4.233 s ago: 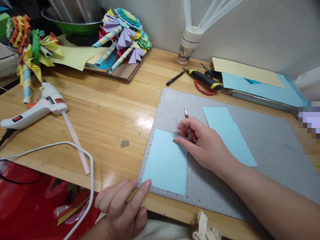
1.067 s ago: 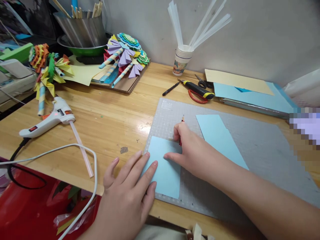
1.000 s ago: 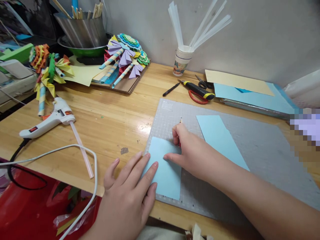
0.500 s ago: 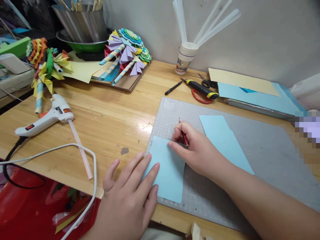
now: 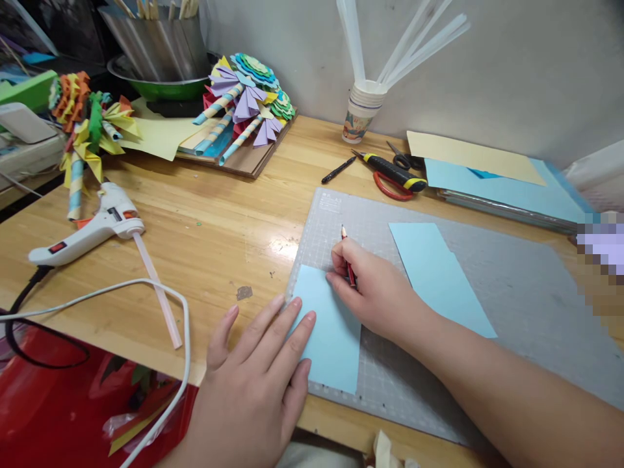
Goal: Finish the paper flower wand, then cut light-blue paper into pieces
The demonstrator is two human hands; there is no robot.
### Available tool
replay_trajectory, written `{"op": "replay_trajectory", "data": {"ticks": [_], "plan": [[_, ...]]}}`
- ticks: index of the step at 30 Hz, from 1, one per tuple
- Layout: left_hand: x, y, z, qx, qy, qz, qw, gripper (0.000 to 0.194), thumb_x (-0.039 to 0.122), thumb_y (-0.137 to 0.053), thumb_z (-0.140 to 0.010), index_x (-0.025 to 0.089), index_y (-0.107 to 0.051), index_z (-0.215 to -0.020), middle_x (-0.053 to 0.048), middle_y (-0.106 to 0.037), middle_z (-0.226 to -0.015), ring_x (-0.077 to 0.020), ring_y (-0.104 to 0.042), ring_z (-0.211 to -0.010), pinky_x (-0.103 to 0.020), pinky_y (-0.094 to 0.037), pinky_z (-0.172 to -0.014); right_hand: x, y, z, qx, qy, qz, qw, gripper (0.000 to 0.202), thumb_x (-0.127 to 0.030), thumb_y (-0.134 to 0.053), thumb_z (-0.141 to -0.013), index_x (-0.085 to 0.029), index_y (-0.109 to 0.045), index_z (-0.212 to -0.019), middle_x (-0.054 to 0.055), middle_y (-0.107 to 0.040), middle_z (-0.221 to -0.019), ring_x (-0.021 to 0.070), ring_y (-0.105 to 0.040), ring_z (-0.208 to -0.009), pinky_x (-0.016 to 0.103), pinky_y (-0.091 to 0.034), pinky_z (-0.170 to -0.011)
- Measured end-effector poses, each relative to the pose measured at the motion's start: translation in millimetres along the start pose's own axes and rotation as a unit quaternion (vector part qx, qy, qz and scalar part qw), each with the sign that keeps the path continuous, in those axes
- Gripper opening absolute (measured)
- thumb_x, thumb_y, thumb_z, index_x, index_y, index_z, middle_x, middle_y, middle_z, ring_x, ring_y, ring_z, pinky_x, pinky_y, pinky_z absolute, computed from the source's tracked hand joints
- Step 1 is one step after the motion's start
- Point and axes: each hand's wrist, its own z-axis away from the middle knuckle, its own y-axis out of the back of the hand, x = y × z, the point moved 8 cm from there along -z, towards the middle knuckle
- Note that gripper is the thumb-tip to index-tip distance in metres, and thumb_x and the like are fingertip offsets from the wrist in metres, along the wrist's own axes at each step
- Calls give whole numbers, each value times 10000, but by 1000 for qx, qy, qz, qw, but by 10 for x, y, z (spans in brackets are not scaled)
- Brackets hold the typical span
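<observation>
A light blue paper piece [image 5: 331,344] lies on the grey cutting mat [image 5: 370,383], near its left edge. My left hand [image 5: 263,370] is spread out, its fingertips resting on the left side of that paper. In my right hand [image 5: 370,279] is a red and black pencil [image 5: 350,266], its sharpened tip pointing away from me. The hand sits over the paper's upper right corner, with the thumb close to the top edge. Farther right on the mat lies a second blue paper piece [image 5: 439,273], partly behind my right forearm.
A white glue gun [image 5: 97,224] with a glue stick and cable lies left. Behind the mat are a black pen [image 5: 338,170], a yellow-black cutter [image 5: 390,171], scissors [image 5: 402,158] and a paper cup [image 5: 361,114] of glue sticks. Paper flowers [image 5: 248,97] lie at the back.
My right hand has shifted slightly left with the pencil, whose tip now shows more clearly. My left hand has moved a little to the right on the paper.
</observation>
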Motion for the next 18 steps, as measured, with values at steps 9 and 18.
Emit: {"op": "replay_trajectory", "data": {"ticks": [9,18], "plan": [[-2,-30,-78,-61,3,-19,998,315,365,-526,-887,303,-611,-1183,8,-497,-1414,-199,-464,-1301,-407,-18,-1162,43,-6,-23,19,-15,1,1000,170,-210,-554,-840,-230,-389,-808,-61,-502,-655,123,-467,-575,246,-290,-529],[-10,-70,-114,-66,17,-1,998,281,385,-539,-878,313,-610,-1140,-8,-486,-1428,-181,-426,-1330,-428,-42,-1162,46,-1,-41,26,-12,3,1000,177,-198,-564,-834,-231,-392,-810,-64,-509,-645,121,-471,-567,240,-288,-530]]}}
